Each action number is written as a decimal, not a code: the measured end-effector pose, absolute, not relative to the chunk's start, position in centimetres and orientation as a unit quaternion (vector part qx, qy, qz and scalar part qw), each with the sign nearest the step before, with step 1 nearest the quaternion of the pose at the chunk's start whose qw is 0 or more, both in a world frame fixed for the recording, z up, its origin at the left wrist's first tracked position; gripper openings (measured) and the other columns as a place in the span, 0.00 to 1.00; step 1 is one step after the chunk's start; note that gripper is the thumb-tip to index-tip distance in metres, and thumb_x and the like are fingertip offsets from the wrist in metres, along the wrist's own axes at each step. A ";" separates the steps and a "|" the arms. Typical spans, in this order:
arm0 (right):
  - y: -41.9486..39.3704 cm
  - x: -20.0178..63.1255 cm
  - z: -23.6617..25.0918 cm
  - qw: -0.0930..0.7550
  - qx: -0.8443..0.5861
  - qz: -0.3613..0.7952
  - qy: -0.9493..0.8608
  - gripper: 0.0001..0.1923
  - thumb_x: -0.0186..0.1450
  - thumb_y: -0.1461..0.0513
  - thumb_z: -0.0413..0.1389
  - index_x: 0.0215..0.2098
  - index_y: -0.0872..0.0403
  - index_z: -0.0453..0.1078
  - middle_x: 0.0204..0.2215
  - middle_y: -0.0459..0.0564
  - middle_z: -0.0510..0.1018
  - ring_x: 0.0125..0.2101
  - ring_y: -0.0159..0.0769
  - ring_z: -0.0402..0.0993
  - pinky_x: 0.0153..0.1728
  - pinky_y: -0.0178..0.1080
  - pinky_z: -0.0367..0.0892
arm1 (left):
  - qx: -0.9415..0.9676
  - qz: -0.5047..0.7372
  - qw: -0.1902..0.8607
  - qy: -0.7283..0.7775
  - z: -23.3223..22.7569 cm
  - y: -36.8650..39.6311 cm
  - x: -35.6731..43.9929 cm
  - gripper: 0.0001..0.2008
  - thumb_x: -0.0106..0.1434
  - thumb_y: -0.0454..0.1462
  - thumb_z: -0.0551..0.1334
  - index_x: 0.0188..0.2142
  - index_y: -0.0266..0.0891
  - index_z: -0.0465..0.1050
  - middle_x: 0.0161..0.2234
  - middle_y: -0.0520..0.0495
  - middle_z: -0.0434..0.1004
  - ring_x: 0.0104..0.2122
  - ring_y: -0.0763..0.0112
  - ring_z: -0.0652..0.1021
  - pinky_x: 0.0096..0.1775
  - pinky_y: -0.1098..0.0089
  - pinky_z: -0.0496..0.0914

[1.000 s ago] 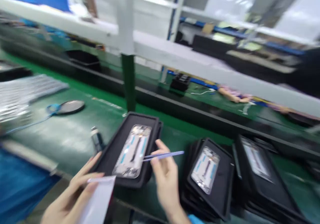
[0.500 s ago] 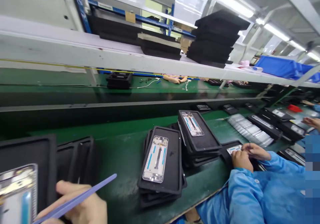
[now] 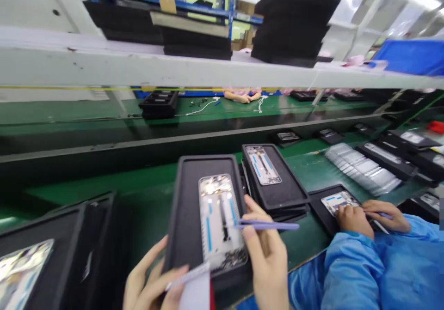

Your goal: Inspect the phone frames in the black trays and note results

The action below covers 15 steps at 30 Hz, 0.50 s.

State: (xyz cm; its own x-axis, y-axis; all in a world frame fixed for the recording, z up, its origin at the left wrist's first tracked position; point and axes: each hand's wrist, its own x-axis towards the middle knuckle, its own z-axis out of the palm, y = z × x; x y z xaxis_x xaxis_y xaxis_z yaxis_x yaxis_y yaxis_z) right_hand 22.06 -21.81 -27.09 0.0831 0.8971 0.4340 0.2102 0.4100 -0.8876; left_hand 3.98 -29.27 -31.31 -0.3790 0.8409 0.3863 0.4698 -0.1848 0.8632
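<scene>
Holding a white strip [image 3: 189,276] pinched btwn thumb & fingers, the left hand [image 3: 151,282] sits at the near edge of the tray [image 3: 185,217]. Right hand [image 3: 265,259], just right of that tray, fingers closed on purple tweezers [image 3: 268,226], tips over the phone frame [image 3: 220,220] lying in the tray. Risk, as I judge it: tweezer tips could scratch the frame, or the strip could slip, since the grip is light. Right of the tray, a tray stack [image 3: 274,185] w/ another frame on top. Further right, a co-worker's hands [image 3: 367,215] on their own tray. Beyond, green table [image 3: 104,111] & shelf [image 3: 138,67].
</scene>
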 end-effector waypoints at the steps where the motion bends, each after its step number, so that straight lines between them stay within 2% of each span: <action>1: -21.6 22.7 -26.9 0.581 -0.471 0.308 -0.588 0.09 0.80 0.57 0.61 0.50 0.52 0.82 0.66 0.63 0.84 0.60 0.48 0.88 0.51 0.39 0.86 | 0.515 0.561 0.158 0.629 -30.7 -30.0 4.1 0.11 0.73 0.37 0.70 0.46 0.60 0.89 0.70 0.58 0.79 0.68 0.48 0.81 0.59 0.54 0.86; 2: -21.5 23.2 -26.7 0.581 -0.486 0.316 -0.570 0.09 0.79 0.56 0.63 0.49 0.53 0.83 0.67 0.63 0.83 0.61 0.49 0.87 0.52 0.40 0.86 | 0.493 0.565 0.150 0.644 -29.9 -30.5 4.3 0.09 0.76 0.37 0.68 0.45 0.55 0.88 0.71 0.53 0.79 0.70 0.50 0.79 0.64 0.55 0.83; 4: -21.8 23.2 -26.2 0.586 -0.505 0.310 -0.552 0.09 0.77 0.55 0.66 0.48 0.52 0.84 0.68 0.63 0.82 0.66 0.51 0.83 0.59 0.45 0.83 | 0.448 0.582 0.141 0.664 -28.2 -30.9 4.6 0.06 0.77 0.41 0.70 0.42 0.48 0.87 0.65 0.45 0.84 0.69 0.53 0.81 0.62 0.62 0.82; 6: -22.5 22.3 -25.7 0.606 -0.495 0.291 -0.551 0.06 0.76 0.58 0.67 0.48 0.51 0.84 0.66 0.61 0.84 0.67 0.52 0.81 0.64 0.51 0.80 | 0.404 0.610 0.171 0.660 -26.8 -30.8 4.8 0.10 0.79 0.44 0.68 0.40 0.47 0.87 0.51 0.46 0.92 0.53 0.62 0.90 0.51 0.71 0.84; 8: -23.7 20.9 -25.2 0.626 -0.460 0.305 -0.551 0.04 0.77 0.61 0.66 0.49 0.50 0.83 0.58 0.58 0.88 0.60 0.51 0.87 0.59 0.52 0.84 | 0.363 0.620 0.233 0.655 -26.0 -30.6 4.8 0.12 0.78 0.46 0.69 0.40 0.45 0.87 0.38 0.49 0.92 0.36 0.67 0.91 0.37 0.76 0.83; 10: -24.8 19.5 -24.9 0.610 -0.406 0.371 -0.570 0.06 0.78 0.64 0.64 0.51 0.49 0.82 0.48 0.54 0.91 0.48 0.47 0.92 0.48 0.47 0.88 | 0.325 0.627 0.288 0.647 -25.8 -30.7 4.7 0.14 0.75 0.49 0.71 0.40 0.43 0.87 0.33 0.49 0.92 0.29 0.68 0.88 0.29 0.76 0.80; 12: -25.5 18.2 -24.9 0.559 -0.337 0.429 -0.625 0.09 0.76 0.67 0.65 0.52 0.47 0.82 0.44 0.52 0.91 0.43 0.45 0.93 0.43 0.44 0.89 | 0.289 0.643 0.319 0.633 -25.9 -31.1 4.6 0.16 0.73 0.51 0.73 0.41 0.42 0.88 0.33 0.48 0.92 0.29 0.66 0.89 0.29 0.76 0.80; 15: -25.7 16.8 -25.4 0.502 -0.256 0.430 -0.705 0.15 0.72 0.71 0.67 0.53 0.47 0.84 0.43 0.51 0.92 0.44 0.47 0.93 0.46 0.45 0.90 | 0.249 0.676 0.333 0.609 -26.0 -32.3 4.0 0.14 0.72 0.50 0.75 0.44 0.42 0.89 0.38 0.46 0.94 0.37 0.63 0.92 0.37 0.74 0.84</action>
